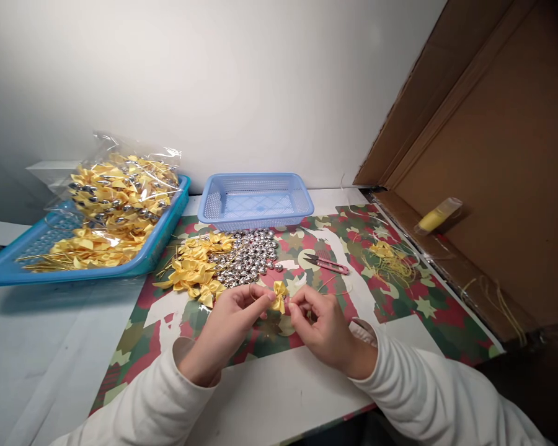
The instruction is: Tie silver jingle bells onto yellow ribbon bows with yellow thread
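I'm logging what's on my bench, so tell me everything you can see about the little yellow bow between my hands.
The yellow bow is a small satin-looking ribbon bow with two loops and short tails hanging down, glossy and golden. It is held just above the camouflage-patterned mat, upright, pinched from one side by the left hand and from the other by the right hand. It sits in front of the pile of silver bells. Whether anything is attached to it cannot be told.

Teal tray (9, 270) cut by left edge; bow (279, 296) partly finger-hidden — details unreadable.
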The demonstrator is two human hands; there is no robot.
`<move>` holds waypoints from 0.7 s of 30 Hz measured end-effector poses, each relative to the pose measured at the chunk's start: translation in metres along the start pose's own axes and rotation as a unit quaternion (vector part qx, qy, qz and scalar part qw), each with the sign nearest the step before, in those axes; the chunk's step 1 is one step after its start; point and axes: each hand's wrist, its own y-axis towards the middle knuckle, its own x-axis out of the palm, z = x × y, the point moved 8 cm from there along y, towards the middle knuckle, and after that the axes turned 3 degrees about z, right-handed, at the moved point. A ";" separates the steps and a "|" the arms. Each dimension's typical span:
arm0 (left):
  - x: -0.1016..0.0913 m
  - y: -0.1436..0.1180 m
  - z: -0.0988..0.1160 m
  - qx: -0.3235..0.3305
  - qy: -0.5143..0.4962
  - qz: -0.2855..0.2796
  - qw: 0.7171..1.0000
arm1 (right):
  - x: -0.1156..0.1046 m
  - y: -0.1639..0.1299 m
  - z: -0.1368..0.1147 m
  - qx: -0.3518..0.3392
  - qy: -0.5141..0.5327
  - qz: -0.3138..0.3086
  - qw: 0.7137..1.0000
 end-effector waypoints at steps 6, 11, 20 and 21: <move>-0.001 0.001 -0.006 -0.001 -0.011 0.000 1.000 | 0.002 -0.001 0.004 0.004 -0.002 0.002 1.000; 0.002 -0.002 -0.003 -0.010 -0.016 -0.004 1.000 | 0.002 -0.001 0.005 0.003 -0.001 0.001 1.000; 0.002 -0.005 0.007 0.055 0.041 0.004 0.998 | 0.002 -0.001 0.006 0.002 0.006 0.003 1.000; 0.001 -0.005 0.007 0.064 0.050 0.006 0.997 | 0.002 -0.001 0.006 0.002 0.006 0.004 1.000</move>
